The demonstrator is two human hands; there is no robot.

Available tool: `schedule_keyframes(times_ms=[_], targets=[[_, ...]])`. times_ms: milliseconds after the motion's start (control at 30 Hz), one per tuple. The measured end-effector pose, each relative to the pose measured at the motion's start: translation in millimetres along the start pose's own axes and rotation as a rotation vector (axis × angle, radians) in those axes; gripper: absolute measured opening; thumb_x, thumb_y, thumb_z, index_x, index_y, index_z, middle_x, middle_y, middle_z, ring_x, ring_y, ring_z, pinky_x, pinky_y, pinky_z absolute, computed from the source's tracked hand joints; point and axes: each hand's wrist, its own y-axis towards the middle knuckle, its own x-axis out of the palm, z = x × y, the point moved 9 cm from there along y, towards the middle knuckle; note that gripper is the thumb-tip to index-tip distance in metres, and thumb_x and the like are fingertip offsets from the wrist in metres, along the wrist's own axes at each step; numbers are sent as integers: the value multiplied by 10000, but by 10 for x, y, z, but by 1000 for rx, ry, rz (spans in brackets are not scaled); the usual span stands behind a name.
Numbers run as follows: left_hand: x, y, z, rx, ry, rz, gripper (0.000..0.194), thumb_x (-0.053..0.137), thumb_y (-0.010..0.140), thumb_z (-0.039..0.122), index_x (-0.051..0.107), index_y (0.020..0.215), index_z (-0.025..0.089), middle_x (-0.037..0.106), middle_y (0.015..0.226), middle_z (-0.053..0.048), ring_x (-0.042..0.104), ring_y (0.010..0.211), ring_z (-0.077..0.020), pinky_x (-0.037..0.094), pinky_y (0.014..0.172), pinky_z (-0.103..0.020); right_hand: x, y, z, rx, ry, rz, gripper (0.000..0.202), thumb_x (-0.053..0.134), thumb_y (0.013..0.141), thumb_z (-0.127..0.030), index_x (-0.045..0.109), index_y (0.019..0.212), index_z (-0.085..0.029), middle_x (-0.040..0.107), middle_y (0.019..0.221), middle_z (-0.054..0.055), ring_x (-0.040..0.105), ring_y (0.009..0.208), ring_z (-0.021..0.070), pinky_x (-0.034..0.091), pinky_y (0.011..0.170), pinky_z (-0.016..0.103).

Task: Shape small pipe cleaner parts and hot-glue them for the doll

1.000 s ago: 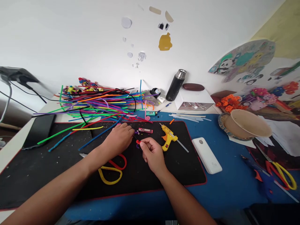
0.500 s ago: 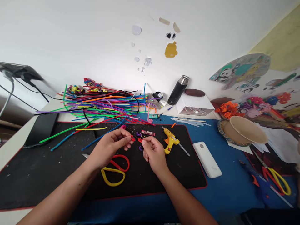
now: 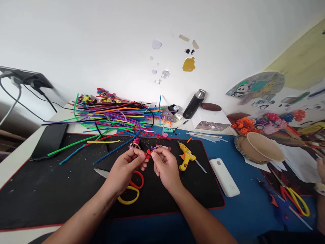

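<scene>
Between thumb and fingers, my left hand (image 3: 129, 166) pinches a small red piece, which looks like bent pipe cleaner. My right hand (image 3: 165, 166) pinches another red curled pipe cleaner piece (image 3: 149, 152), and the two pieces meet or nearly meet between my fingertips. Just beyond my left hand lies a small pink, black and white pipe cleaner figure (image 3: 135, 143). A purple curl (image 3: 152, 148) and a small red packet (image 3: 163, 147) lie behind my right hand. Scissors (image 3: 129, 196) with red and yellow handles rest partly hidden under my left wrist.
A yellow glue gun (image 3: 186, 156) lies right of my hands, near a white power bank (image 3: 224, 178). Many coloured pipe cleaners (image 3: 114, 117) spread along the back. A black flask (image 3: 194, 104), a bowl (image 3: 265, 147) and a phone (image 3: 49, 141) stand around the black mat. Another person's hand (image 3: 321, 169) shows at far right.
My hands have come closer together, bringing the two red pieces next to each other. The view has shifted slightly, showing more of the pink figure. Another person's hand has appeared at the right edge.
</scene>
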Motion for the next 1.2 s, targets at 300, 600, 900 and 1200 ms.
schedule_keyframes(times_ms=[300,600,900,1200], targets=[[-17,-65,-20,29,-24,-4,521,1029,656,567,729,804,168,749,752,-25,676,656,-143,536,634,-247,83,-29,-52,-1,-38,-27,378,764,925,-556,630,864,-208,474,506,-105,379,383,68,251,393,208],[-54,-63,23,82,-4,15,511,1007,677,585,734,803,171,755,740,-35,666,658,-154,540,645,-262,143,-33,-78,-18,-36,-68,425,768,931,-606,632,872,-208,492,525,-95,382,387,70,246,390,213],[-72,-87,39,117,-7,25,470,987,724,570,740,812,180,739,716,-22,656,676,-149,540,663,-246,162,-58,-53,-24,-26,-89,458,774,925,-650,657,923,-208,504,564,-90,378,405,72,259,393,216],[-35,-129,5,83,-5,22,503,1002,693,587,733,814,180,746,738,-26,667,673,-152,541,658,-246,156,-65,-35,-11,-59,-109,402,751,955,-595,655,903,-207,525,563,-82,376,405,72,269,402,219]])
